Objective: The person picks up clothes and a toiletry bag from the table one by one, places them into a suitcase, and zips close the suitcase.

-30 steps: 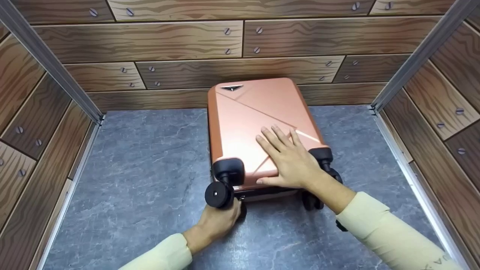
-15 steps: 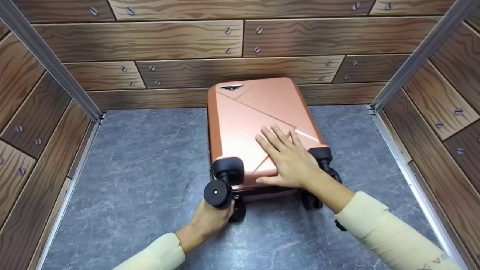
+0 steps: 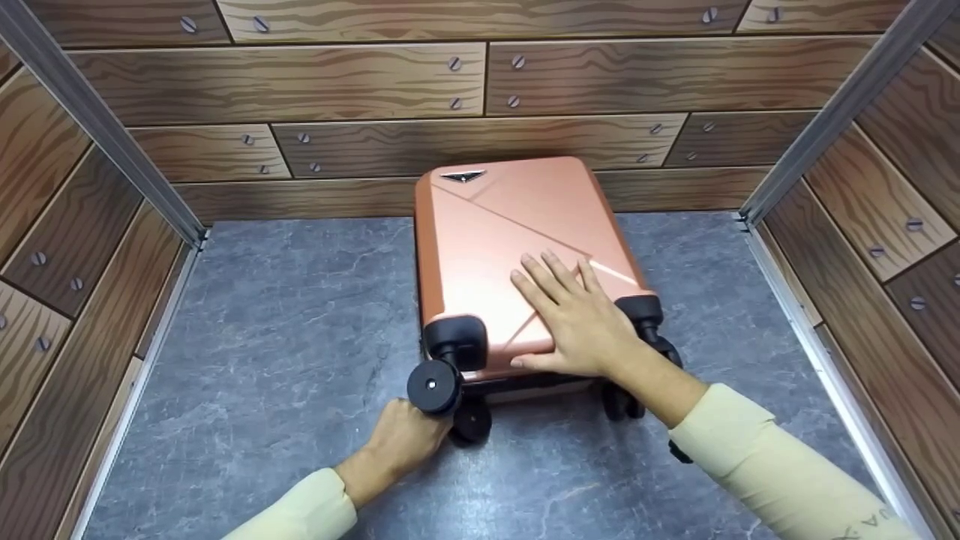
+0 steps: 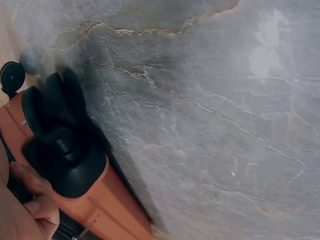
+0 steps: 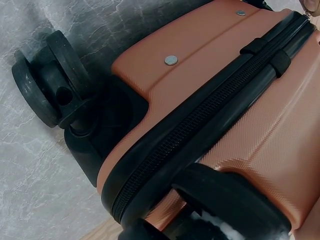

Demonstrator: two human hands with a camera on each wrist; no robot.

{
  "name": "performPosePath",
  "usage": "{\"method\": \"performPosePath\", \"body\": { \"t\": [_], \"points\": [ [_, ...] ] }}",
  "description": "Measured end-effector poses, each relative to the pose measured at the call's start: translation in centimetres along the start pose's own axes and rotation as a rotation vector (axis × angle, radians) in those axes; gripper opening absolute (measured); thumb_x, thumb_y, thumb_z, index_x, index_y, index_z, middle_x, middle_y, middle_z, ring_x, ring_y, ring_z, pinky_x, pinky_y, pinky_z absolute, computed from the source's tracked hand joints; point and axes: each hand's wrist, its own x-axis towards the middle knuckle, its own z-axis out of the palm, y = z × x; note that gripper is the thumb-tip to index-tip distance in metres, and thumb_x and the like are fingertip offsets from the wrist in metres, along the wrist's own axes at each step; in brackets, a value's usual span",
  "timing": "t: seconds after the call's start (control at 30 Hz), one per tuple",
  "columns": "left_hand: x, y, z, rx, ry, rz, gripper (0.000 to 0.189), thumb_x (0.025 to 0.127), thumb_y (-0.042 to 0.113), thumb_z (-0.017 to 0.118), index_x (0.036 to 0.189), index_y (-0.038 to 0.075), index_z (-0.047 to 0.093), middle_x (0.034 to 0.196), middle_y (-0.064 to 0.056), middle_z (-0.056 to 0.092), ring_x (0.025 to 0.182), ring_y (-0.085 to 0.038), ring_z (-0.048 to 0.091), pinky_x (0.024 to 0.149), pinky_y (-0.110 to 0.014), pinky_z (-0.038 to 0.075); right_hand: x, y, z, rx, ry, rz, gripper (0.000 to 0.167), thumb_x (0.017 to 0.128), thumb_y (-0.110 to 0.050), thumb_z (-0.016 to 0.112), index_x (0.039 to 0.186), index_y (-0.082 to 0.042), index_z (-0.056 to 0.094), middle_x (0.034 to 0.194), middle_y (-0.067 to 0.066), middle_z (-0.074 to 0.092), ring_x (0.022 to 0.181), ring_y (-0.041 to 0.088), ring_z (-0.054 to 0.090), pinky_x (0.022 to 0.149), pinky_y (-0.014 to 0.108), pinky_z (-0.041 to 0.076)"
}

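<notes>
An orange-pink hard-shell suitcase (image 3: 517, 217) lies flat on the floor, its wheel end towards me. My right hand (image 3: 585, 322) rests flat with fingers spread on the shell near that end. Down behind the near-left wheel (image 3: 433, 386), my left hand (image 3: 405, 439) pinches the zipper pull (image 5: 306, 19) at the suitcase's edge; its fingertips are hidden in the head view. The left wrist view shows the curled fingers (image 4: 37, 200) at the zipper seam. Along the wheel end, the black zipper (image 5: 200, 105) has its teeth meshed in the right wrist view.
Grey marble-patterned floor (image 3: 285, 315) surrounds the suitcase. Wood-patterned panels (image 3: 337, 82) stand behind and on both sides, with metal frame bars (image 3: 832, 112) at the corners. Black caster wheels (image 3: 626, 397) jut out from the suitcase's near corners.
My left hand has slid left along the suitcase's near edge, and the lower left wheel shows more now. The right hand and the suitcase stay in place.
</notes>
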Motion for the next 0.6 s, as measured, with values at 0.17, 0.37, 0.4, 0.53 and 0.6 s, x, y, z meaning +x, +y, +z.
{"method": "performPosePath", "body": {
  "t": [0.17, 0.37, 0.4, 0.53, 0.6],
  "points": [
    [-0.2, -0.3, -0.3, 0.023, -0.020, 0.000, 0.021, 0.079, 0.026, 0.075, 0.075, 0.017, 0.057, 0.059, -0.002, 0.058, 0.045, -0.020, 0.058, 0.036, -0.039, 0.041, 0.0, 0.0, 0.1, -0.005, 0.009, -0.004, 0.109, 0.080, -0.083, 0.048, 0.160, -0.014, 0.021, 0.166, 0.010, 0.020, 0.154, 0.034, 0.016, 0.118, 0.066, 0.014],
    [-0.3, -0.7, -0.3, 0.042, 0.001, 0.015, 0.021, 0.079, 0.026, 0.074, 0.074, 0.016, 0.056, 0.059, -0.003, 0.058, 0.046, -0.019, 0.057, 0.036, -0.037, 0.040, 0.0, 0.0, 0.1, -0.009, 0.002, -0.006, 0.109, 0.080, -0.084, 0.046, 0.160, -0.014, 0.020, 0.167, 0.010, 0.019, 0.154, 0.034, 0.016, 0.118, 0.066, 0.014],
    [-0.3, -0.7, -0.3, 0.053, 0.004, 0.013, 0.021, 0.079, 0.026, 0.073, 0.074, 0.015, 0.056, 0.059, -0.002, 0.058, 0.047, -0.019, 0.057, 0.036, -0.036, 0.040, 0.0, 0.0, 0.1, -0.010, 0.002, -0.006, 0.109, 0.080, -0.084, 0.046, 0.160, -0.014, 0.020, 0.167, 0.010, 0.019, 0.154, 0.034, 0.016, 0.117, 0.066, 0.015],
    [-0.3, -1.1, -0.2, 0.095, 0.011, 0.015, 0.020, 0.080, 0.024, 0.068, 0.073, 0.013, 0.053, 0.059, -0.002, 0.058, 0.048, -0.018, 0.055, 0.037, -0.034, 0.040, 0.0, 0.0, 0.0, -0.015, 0.007, -0.009, 0.109, 0.080, -0.084, 0.046, 0.160, -0.014, 0.021, 0.167, 0.010, 0.019, 0.154, 0.034, 0.016, 0.117, 0.067, 0.015],
    [-0.3, -1.2, -0.2, 0.106, 0.008, 0.019, 0.020, 0.080, 0.022, 0.067, 0.073, 0.012, 0.052, 0.060, -0.002, 0.057, 0.048, -0.019, 0.054, 0.037, -0.034, 0.040, -0.1, 0.0, 0.0, -0.019, 0.011, -0.009, 0.109, 0.081, -0.084, 0.046, 0.160, -0.014, 0.021, 0.166, 0.010, 0.019, 0.154, 0.034, 0.016, 0.117, 0.067, 0.016]
  ]
}}
